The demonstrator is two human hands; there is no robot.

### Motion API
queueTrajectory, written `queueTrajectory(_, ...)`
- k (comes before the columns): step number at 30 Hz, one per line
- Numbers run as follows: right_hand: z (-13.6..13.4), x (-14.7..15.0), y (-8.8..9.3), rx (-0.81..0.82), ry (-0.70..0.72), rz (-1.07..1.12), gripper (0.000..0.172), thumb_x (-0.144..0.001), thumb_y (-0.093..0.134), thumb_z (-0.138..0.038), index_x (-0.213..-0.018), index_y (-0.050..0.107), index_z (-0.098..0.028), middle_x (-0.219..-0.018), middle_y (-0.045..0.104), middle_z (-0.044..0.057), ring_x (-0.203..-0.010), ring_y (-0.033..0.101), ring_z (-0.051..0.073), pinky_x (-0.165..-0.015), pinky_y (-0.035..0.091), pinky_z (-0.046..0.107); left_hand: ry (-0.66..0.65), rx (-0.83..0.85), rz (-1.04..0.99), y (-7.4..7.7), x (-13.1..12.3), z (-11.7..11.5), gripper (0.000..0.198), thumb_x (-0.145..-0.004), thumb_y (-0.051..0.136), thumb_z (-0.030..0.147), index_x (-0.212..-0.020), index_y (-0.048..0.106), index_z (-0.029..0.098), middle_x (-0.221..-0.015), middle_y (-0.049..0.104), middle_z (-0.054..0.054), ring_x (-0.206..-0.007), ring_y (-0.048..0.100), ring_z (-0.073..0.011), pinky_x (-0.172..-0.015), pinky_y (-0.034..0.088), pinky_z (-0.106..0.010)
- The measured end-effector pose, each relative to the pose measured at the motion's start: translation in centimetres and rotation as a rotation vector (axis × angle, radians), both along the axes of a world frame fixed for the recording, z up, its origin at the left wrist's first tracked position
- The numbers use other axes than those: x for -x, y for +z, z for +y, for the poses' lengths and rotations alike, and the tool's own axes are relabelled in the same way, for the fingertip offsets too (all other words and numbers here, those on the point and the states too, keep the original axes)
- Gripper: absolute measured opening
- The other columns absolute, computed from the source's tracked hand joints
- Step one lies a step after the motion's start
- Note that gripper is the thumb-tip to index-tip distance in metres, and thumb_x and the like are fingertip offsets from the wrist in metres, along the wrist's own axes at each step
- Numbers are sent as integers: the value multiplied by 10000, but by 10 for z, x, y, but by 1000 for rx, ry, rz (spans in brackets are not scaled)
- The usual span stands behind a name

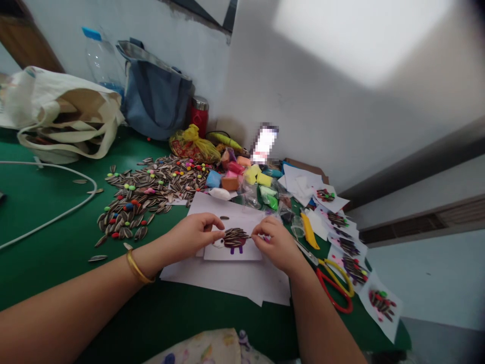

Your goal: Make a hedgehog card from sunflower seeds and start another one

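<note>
A: Where is the piece in hand?

B: At the dial's centre. A small white card (217,255), on larger paper sheets (227,275), bears an animal figure (235,240), its pale face toward nine, its purple legs toward six.

A: And the grip?

B: The left hand (193,235), in from nine, poises thumb and forefinger slightly parted at the figure's head end, with nothing visible between them. The right hand (278,245), at three, brings its fingertips together beside the rear; whether they pinch a seed, I cannot tell.

A: How far along?

B: Well advanced, it appears. Face, eye and legs are in place, and striped seeds cover much of the back. Bare reddish brown shows lower down, and one loose seed (224,218) lies apart, just before twelve. Decorated cards (382,306) spread from two to four carry bright dabs; none shows on this figure's back.

A: What surrounds it?

B: A seed heap (151,187), dotted with colour, at ten; coloured clay packets (229,183) at twelve; a blue bag (157,96) at eleven.

A: Anything in the way?

B: Scissors (311,257), past three, aim their blades near the right hand, beside a yellow cutter (309,231). That hand hides the card's right edge.
</note>
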State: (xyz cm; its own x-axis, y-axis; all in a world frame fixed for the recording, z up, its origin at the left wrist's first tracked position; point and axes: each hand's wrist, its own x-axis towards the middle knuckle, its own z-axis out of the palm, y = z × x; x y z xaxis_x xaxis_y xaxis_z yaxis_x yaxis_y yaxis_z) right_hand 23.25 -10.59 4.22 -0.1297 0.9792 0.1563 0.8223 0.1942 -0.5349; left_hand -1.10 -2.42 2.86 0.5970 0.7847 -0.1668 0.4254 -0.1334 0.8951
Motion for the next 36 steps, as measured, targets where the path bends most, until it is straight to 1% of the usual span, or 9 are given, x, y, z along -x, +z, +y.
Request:
queueTrajectory(2,0,7,-2,-18,8,-36,114,-823,616,-122,-756,669,-197,-807,601,30,-825,563,184,-742,435,311,-13,-85,89,-3,2,1,377,-746,685,499,-997,731,221,-595,531,21,-542,454,-146,-523,286,-257)
queueTrajectory(5,0,15,-7,-63,0,-90,116,-803,621,-102,-737,654,-191,-790,596,32,-812,557,186,-739,425,310,-33,-159,158,-6,3,0,440,-687,727,501,-1046,742,247,-638,587,-2,-604,517,-178,-560,308,-268)
queueTrajectory(9,1,18,-13,-96,-12,-129,117,-800,617,-103,-724,633,-190,-790,595,39,-812,562,193,-739,420,315,-97,-210,293,-5,3,0,554,-663,738,486,-1164,706,252,-864,702,-69,-806,615,-258,-691,396,-297)
queueTrajectory(12,2,18,-17,-93,-17,-150,103,-809,621,-118,-734,626,-189,-813,598,40,-829,564,194,-753,414,320,-154,-258,397,-4,4,0,620,-680,727,455,-1260,649,249,-1050,708,-100,-922,632,-287,-776,421,-317)
queueTrajectory(14,2,18,-18,-77,-18,-169,93,-815,622,-127,-744,626,-188,-826,600,41,-839,564,196,-761,410,323,-187,-293,451,-3,4,-1,648,-689,720,452,-1296,619,247,-1092,701,-110,-954,636,-295,-805,428,-329)
queueTrajectory(20,1,23,-16,-36,-14,-251,90,-829,615,-129,-758,629,-182,-852,605,51,-855,556,202,-784,397,337,-226,-347,487,-4,4,-3,628,-702,710,429,-1292,613,237,-1061,703,-129,-949,644,-317,-802,435,-363)
queueTrajectory(25,1,24,-18,-38,-1,-322,83,-845,601,-128,-794,640,-180,-880,607,63,-877,545,212,-803,384,349,-231,-359,491,-3,3,-4,598,-710,704,425,-1273,621,244,-1065,699,-122,-951,643,-310,-795,437,-353)
queueTrajectory(31,1,25,-19,-35,9,-354,87,-864,592,-141,-813,653,-179,-893,613,66,-885,540,212,-804,375,340,-251,-386,567,-1,2,-4,615,-724,697,431,-1305,592,256,-1079,700,-96,-943,650,-286,-784,449,-345)
queueTrajectory(36,0,24,-18,-30,-1,-350,85,-873,613,-142,-825,672,-180,-894,625,64,-882,546,209,-809,378,341,-208,-354,479,-2,3,-2,620,-755,665,501,-1311,599,236,-1005,709,-78,-871,643,-260,-748,441,-329)
